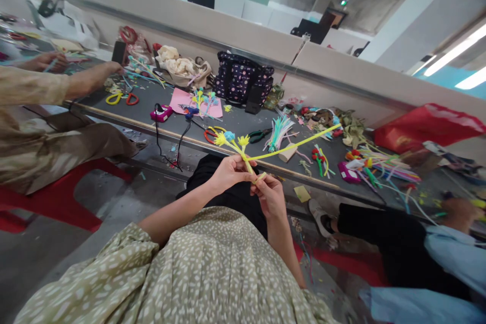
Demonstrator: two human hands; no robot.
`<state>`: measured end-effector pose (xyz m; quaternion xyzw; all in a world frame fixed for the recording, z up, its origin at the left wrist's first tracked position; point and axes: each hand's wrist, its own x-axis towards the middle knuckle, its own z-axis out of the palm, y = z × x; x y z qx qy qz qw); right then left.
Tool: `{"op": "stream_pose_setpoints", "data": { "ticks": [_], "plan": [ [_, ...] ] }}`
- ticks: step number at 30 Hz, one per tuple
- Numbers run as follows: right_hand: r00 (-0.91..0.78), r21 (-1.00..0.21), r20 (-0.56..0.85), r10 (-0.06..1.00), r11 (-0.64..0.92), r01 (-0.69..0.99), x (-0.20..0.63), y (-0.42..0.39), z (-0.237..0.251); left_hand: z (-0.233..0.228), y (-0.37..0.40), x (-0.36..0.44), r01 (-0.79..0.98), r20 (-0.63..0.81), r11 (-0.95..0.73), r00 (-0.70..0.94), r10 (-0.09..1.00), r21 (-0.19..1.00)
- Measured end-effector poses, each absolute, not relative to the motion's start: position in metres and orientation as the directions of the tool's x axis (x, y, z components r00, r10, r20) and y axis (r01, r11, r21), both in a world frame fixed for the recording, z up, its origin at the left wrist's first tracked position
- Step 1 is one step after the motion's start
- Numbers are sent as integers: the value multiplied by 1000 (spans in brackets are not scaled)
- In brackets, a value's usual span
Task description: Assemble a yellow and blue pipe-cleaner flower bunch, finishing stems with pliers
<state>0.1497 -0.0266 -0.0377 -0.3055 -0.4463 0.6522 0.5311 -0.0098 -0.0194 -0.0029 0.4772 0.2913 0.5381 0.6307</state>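
Dress: a green dress with white flecks is filling the bottom of the view, lying nearest of all.
Left hand: the left hand is curling around the stems of a bunch of pipe-cleaner flowers, its fingers closing on them just below the heads.
Right hand: the right hand is pinching the lower end of the same stems between thumb and fingertips, touching the left hand.
Flowers: the bunch is being held over the lap, in front of the table edge, showing two yellow heads and a blue one.
Yellow pipe cleaner: a long yellow pipe cleaner is running from the pinched spot up and to the right, over the table.
Table: a long grey table is stretching across the view beyond the hands.
On the table: green pliers, orange-handled scissors, a heap of pale pipe cleaners and a pink sheet are lying near the bunch.
Farther back: a dark polka-dot bag is standing against the wall, and a red bag is lying to the right.
Co-workers: a person in a beige sleeve is reaching over the table at the left; a person in a blue sleeve is sitting at the right.
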Motion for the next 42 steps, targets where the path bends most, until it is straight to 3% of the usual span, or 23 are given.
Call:
{"op": "stream_pose_setpoints", "data": {
  "ticks": [7,16,20,27,32,36,42],
  "plan": [
    [-373,-895,11,928,-157,-417,150,-27,-40,-3,-20,-10,-375,133,-22,273,953,927],
    [-337,-922,2,941,-129,-366,147,-29,-35,-5,-17,-12,-355,98,23,320,942,935],
    [-281,-962,70,957,-9,-272,145,-31,-35,-6,-17,-12,-350,75,31,286,955,936],
    [-33,-968,239,970,235,-85,139,-35,-37,-6,-14,-11,-405,103,-48,117,988,913],
    [-11,-926,367,930,366,91,134,-36,-39,-2,-16,-9,-423,102,-42,120,988,905],
    [-17,-843,494,869,483,237,134,-36,-38,0,-16,-10,-417,99,-28,148,984,908],
    [-120,-595,703,701,673,439,138,-33,-31,-3,-14,-14,-387,80,-8,170,982,922]
  ]
}}
